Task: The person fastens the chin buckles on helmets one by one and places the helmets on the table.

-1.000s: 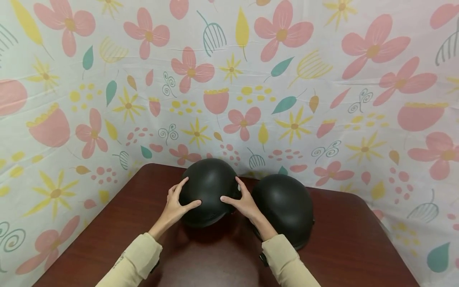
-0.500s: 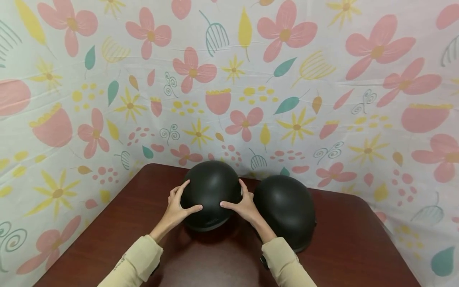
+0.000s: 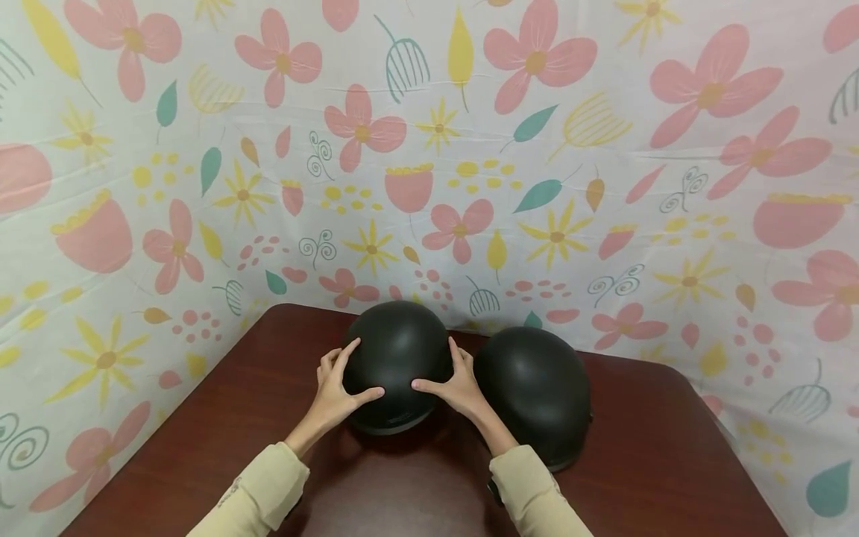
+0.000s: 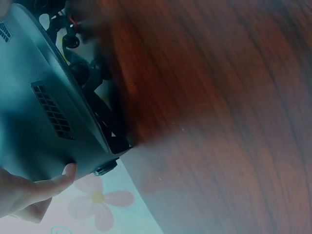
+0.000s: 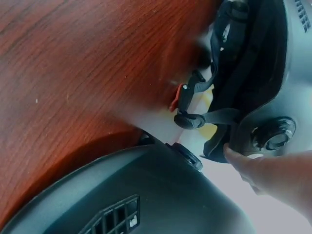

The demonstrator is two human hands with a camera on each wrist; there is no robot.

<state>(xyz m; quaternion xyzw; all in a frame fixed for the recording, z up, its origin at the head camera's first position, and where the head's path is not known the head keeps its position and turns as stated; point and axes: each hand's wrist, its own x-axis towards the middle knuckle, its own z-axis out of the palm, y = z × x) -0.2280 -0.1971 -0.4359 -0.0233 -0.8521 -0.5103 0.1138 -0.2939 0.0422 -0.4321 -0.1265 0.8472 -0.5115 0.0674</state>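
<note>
A smooth black helmet point(image 3: 397, 358) is held between two hands near the back of the table. The left hand point(image 3: 335, 391) grips its left side, thumb on the near face and fingers spread along the shell. On its right side the right hand point(image 3: 459, 380) grips in the same way. Below the shell, a chin strap point(image 5: 222, 116) with a red-tipped buckle point(image 5: 176, 97) hangs loose in the right wrist view. A second black helmet point(image 3: 533, 395) stands just right of the right hand, dome up. Whether the held helmet touches the table cannot be told.
The dark reddish wooden table point(image 3: 644, 447) has rounded back corners. A white cloth with pink, yellow and teal flower prints point(image 3: 429, 149) hangs behind and beside it. The second helmet's side vent point(image 5: 117, 217) and round side knob point(image 5: 187, 156) show in the right wrist view.
The held helmet has moved slightly down and to the right, turning a little, with both hands keeping their grip. The second helmet stays in its place on the table.
</note>
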